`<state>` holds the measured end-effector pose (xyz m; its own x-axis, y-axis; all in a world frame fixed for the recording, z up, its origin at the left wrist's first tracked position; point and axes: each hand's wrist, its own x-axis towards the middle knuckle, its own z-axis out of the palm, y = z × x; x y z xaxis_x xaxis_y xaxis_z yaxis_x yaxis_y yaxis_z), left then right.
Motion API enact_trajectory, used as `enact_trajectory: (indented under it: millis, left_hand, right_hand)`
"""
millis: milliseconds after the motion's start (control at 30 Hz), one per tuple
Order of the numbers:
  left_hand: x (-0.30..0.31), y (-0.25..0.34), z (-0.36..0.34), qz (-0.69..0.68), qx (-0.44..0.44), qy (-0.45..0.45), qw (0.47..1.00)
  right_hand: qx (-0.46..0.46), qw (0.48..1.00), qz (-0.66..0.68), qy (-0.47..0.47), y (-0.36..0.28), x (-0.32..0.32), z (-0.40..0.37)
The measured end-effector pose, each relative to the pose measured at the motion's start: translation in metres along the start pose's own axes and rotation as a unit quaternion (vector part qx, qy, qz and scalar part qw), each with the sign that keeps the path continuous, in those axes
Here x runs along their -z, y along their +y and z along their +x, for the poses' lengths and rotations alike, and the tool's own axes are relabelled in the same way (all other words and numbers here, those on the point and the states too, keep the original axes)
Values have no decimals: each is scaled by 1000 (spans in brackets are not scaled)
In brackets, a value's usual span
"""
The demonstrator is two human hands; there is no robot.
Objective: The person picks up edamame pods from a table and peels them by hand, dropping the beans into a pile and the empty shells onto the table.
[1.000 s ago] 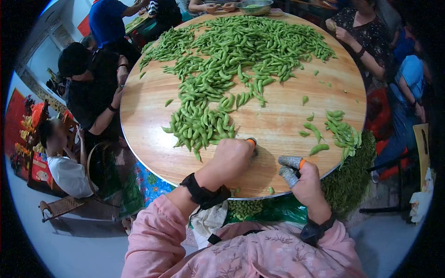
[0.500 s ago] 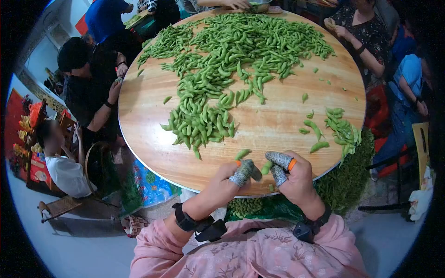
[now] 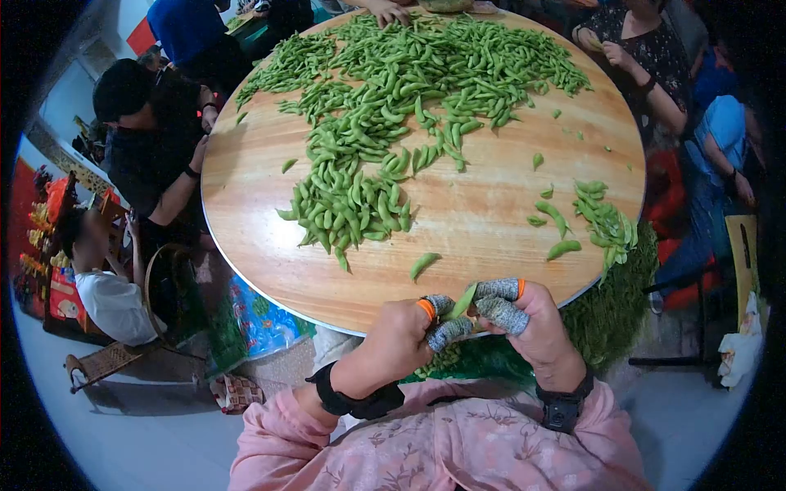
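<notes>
My left hand and my right hand meet at the table's near edge, with grey knitted covers and orange bands on thumbs and forefingers. Between their fingertips is a green soybean pod, tilted and partly hidden by the covered fingers; both hands pinch it. Just beyond my left hand, a single loose pod lies on the wood. The large pile of soybean pods spreads from the far side toward the middle left.
The round wooden table fills the middle. At its right lie flattened green pods and a few loose ones. Green plant waste is heaped on the floor below. A person in black sits at left; another person's hand touches the pile's far side.
My left hand has closed in on the pod at my right fingertips, and both hands have come together. Across the table, another person's hand has moved left onto the pile.
</notes>
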<state>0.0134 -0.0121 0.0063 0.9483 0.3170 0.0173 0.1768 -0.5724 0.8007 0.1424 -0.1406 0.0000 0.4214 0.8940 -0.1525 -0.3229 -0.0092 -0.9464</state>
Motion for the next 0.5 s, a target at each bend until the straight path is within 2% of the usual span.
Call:
enact_trajectory:
  millis: [67,133,333,500]
  left_hand:
    - [-4,-4,0,-14,-29,31,999]
    - [-3,-7,-1,65,-88,57,992]
    - [-2,-12,-3,171,-111,47,978]
    - [-1,-10,-1,189,-130,48,972]
  right_hand:
    - [-23,999,25,-2,0,0,-2]
    - [-43,998,50,-5,-2,0,-2]
    - [-33,998,38,-26,-1,-1,1]
    - [-42,997,59,-22,3,-2,3]
